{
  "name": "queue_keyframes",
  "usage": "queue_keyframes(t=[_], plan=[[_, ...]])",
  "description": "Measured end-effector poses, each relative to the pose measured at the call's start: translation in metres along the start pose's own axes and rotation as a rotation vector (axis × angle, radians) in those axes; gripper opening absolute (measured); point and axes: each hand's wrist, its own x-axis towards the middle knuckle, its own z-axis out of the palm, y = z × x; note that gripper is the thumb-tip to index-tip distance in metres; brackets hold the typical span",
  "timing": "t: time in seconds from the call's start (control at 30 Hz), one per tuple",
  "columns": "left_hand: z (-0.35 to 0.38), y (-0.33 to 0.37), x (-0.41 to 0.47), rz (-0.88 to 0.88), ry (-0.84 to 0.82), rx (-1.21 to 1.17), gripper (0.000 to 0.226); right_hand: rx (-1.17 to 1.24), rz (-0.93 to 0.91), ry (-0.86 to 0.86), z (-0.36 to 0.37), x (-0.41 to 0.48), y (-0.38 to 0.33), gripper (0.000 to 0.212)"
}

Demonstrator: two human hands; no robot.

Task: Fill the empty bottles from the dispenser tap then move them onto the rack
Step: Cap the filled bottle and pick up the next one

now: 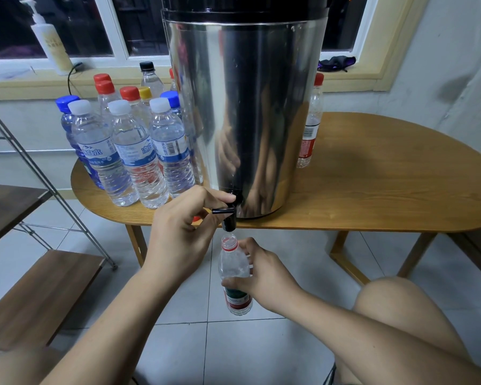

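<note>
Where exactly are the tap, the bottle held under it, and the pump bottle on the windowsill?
tap [229, 224]: head view, on its black spout.
bottle [233, 263]: head view, on its clear shoulder above the label.
pump bottle [52, 45]: head view, on its pale body.

"凉白水" on front bottle [100, 151] label (white characters)

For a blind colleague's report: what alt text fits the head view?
The right hand holds an uncapped bottle under the tap of a steel dispenser while the left hand grips the lever. Capped bottles crowd the wooden table beside it.
</note>
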Motion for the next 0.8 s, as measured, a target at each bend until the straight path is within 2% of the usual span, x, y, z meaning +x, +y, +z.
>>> queue_keyframes(t=[0.8], plan=[[0.0001, -0.0007, -0.0001, 0.001, 0.004, -0.012, 0.039, -0.011, 0.006, -0.009, 0.0002, 0.0000, -0.0011, 0.066]])
